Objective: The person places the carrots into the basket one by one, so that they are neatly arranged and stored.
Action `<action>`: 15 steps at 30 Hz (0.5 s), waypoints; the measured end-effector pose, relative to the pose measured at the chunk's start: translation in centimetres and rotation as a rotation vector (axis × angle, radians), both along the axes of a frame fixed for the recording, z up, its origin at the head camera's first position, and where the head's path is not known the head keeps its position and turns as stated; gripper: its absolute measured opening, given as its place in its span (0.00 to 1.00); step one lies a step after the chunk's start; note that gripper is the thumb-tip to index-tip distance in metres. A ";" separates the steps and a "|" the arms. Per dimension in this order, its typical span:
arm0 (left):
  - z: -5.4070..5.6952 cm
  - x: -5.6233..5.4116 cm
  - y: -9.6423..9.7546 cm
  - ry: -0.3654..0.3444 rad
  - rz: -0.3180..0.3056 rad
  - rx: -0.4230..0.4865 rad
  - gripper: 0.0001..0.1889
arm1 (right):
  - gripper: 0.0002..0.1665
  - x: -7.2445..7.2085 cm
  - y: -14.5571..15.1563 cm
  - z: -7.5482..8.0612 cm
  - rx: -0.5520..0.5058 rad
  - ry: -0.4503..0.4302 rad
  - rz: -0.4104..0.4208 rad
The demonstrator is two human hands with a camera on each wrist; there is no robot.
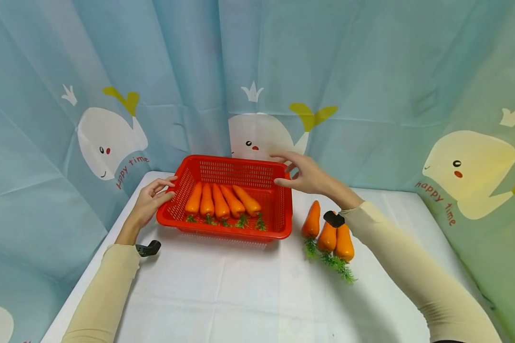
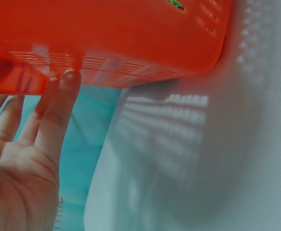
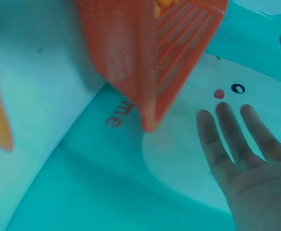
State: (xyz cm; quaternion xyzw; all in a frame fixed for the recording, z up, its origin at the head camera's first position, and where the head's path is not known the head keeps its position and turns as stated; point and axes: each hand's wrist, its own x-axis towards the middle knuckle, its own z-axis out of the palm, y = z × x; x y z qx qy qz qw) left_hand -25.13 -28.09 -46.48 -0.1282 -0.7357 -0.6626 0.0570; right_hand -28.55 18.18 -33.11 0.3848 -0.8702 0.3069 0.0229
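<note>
So my left hand [image 1: 148, 202] has its fingers pretty much straight, tips touching the left end of the red basket [image 1: 223, 230], and my right hand [image 1: 305, 176] is spread just off the right rim. Five carrots [image 1: 221, 205] lie side by side in there, three more carrots [image 1: 327, 239] sit on the white table [image 1: 240, 295] to the right.

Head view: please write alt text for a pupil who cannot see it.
A red basket holding five carrots sits on a white table, the left hand at its left end, the right hand near its right. Three more carrots lie to the right; a blue whale-print curtain hangs behind.
</note>
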 end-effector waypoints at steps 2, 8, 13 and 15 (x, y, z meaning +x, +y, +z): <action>0.0 0.0 0.0 -0.005 0.004 0.009 0.16 | 0.39 0.5 1.0 -0.2 -0.024 0.023 -0.007; -0.2 0.1 -0.3 -0.014 0.001 0.009 0.16 | 0.40 2.7 3.9 -0.6 -0.087 0.008 -0.027; -0.1 0.1 -0.2 0.007 -0.005 0.003 0.16 | 0.41 5.3 6.3 -0.7 -0.115 -0.039 -0.105; 0.0 0.0 -0.1 0.004 -0.004 0.002 0.16 | 0.43 6.2 7.4 -1.0 -0.120 -0.041 -0.138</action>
